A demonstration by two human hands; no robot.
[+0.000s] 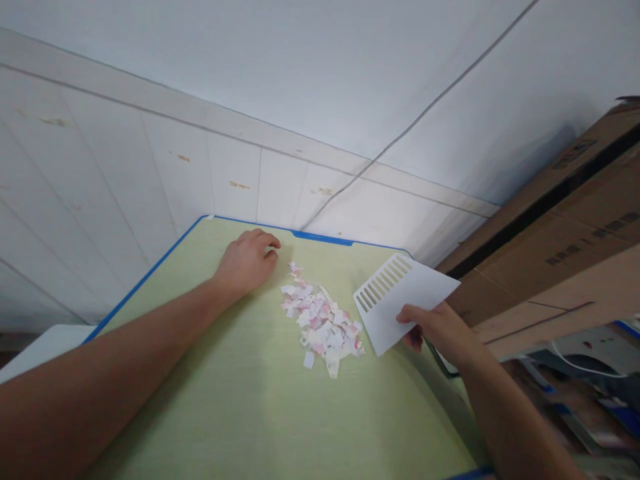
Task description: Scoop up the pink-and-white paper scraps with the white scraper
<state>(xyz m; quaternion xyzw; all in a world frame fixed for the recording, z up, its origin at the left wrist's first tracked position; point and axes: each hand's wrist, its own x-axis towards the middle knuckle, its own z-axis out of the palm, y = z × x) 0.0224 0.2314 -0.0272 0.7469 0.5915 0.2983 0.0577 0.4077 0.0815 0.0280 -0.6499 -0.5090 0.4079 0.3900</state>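
Observation:
A loose heap of torn paper scraps (323,320), white and pink, lies on the pale green table top (225,393). My left hand (249,260) rests on the table just to the upper left of the scraps, fingers loosely curled, with a gap between thumb and fingers and nothing visible in it. In my right hand (440,330) is a flat white slotted sheet (395,310), gripped by its lower right edge between thumb and fingers. A row of narrow slots runs along its upper left side. It is tilted just right of the heap; whether it touches the table is unclear.
A white panelled wall (235,173) borders the table's far edge, which has a blue rim (323,237). A grey cable (400,137) runs down the wall behind it. Large cardboard boxes (555,233) stand on the right, with blurred items below them.

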